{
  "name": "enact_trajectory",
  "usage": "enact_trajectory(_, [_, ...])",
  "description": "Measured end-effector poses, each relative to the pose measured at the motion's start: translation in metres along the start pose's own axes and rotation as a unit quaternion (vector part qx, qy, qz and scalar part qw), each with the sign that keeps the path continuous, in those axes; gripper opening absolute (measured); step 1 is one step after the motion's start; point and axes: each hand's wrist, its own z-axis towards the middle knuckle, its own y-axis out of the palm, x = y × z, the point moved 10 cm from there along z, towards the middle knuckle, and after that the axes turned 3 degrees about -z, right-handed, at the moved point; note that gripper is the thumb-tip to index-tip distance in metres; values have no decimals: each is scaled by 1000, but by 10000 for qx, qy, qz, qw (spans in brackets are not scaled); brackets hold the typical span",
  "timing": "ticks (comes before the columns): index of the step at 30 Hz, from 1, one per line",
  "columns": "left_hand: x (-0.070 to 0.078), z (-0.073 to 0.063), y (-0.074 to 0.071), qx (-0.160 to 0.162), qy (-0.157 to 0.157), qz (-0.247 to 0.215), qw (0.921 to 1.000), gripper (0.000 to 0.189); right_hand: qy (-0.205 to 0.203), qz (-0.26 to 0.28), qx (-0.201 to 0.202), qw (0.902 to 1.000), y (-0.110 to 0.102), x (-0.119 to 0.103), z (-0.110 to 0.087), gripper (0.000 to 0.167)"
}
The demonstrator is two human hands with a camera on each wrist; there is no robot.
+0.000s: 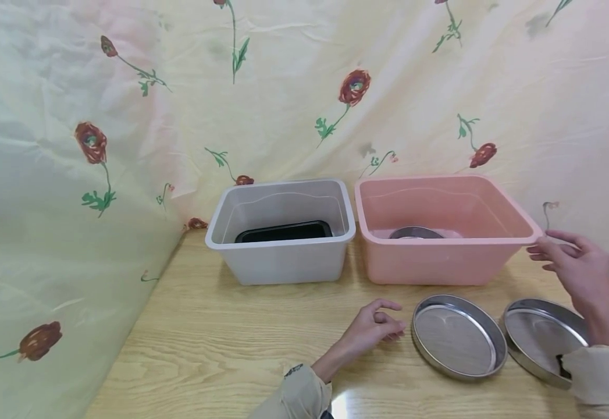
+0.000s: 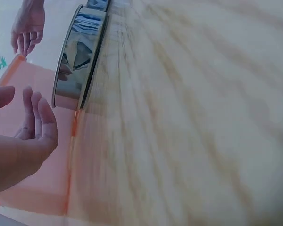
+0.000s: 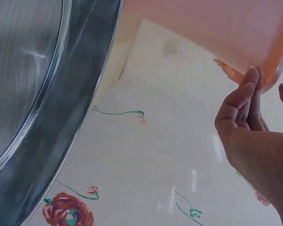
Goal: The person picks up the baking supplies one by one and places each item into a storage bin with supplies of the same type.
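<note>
A flowered cloth point(image 1: 283, 105) hangs behind and beside my wooden table point(image 1: 205, 337), where the pink bin point(image 1: 440, 262) stands to the right of the grey bin point(image 1: 288, 265), a narrow gap between them. Low in the pink bin lies a round metal piece point(image 1: 414, 230); the front wall hides its near part, so I cannot tell its full shape. The grey bin holds a black tray point(image 1: 283, 233), likewise hidden along its near side. In front of the pink bin, the left sieve point(image 1: 456, 337) and the right sieve point(image 1: 537, 331) lie side by side on the table, mesh showing within their metal rims. My right sleeve point(image 1: 599, 378) covers part of the right sieve, and I cannot make out the dark patch point(image 1: 563, 366) beside the cuff. My right hand point(image 1: 579, 267) is at the pink bin's front right corner, fingers loosely bent and thumb apart; whether the fingertips touch the rim I cannot tell. My left hand point(image 1: 374, 329) hovers just beside the left sieve, fingers softly curved, thumb spread from them, nothing between.
</note>
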Motion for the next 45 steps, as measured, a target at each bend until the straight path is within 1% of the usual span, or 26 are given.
enact_trajectory(4, [-5, 1, -1, -5, -73, 104, 9999, 38, 14, -370, 14, 9993, -1, -1, 1, 22])
enact_trajectory(7, [-8, 2, -1, -83, -131, 368, 9992, 40, 16, -367, -74, 9993, 2, -2, 2, 24])
enact_trajectory(11, [-13, 3, 2, -263, -185, 760, 9966, 45, 33, -301, -181, 9994, 5, -1, 3, 28])
enact_trajectory(12, [-13, 4, 3, -315, -178, 827, 9959, 47, 45, -356, -175, 9992, 5, -1, 4, 28])
enact_trajectory(15, [-16, 6, 7, -425, -170, 956, 9944, 50, 91, -553, -126, 9983, 4, -1, 4, 27])
enact_trajectory(20, [-19, 8, 10, -461, -167, 1128, 9924, 53, 100, -724, -167, 9972, 4, 1, 7, 26])
enact_trajectory(26, [-18, 10, 16, -481, -168, 1152, 9920, 55, 75, -995, -216, 9948, 3, 1, 11, 28])
enact_trajectory(29, [-18, 11, 17, -404, -153, 1138, 9926, 56, 94, -1267, -206, 9917, 2, -1, 12, 29])
enact_trajectory(33, [-16, 13, 19, -275, -99, 1184, 9925, 56, 182, -1416, -193, 9896, 3, -1, 13, 31])
enact_trajectory(40, [-19, 17, 22, -178, -78, 1146, 9932, 52, 263, -1271, -227, 9913, 6, -2, 14, 34])
enact_trajectory(45, [-21, 19, 24, -181, -72, 1074, 9940, 51, 313, -1209, -241, 9919, 8, -2, 13, 37])
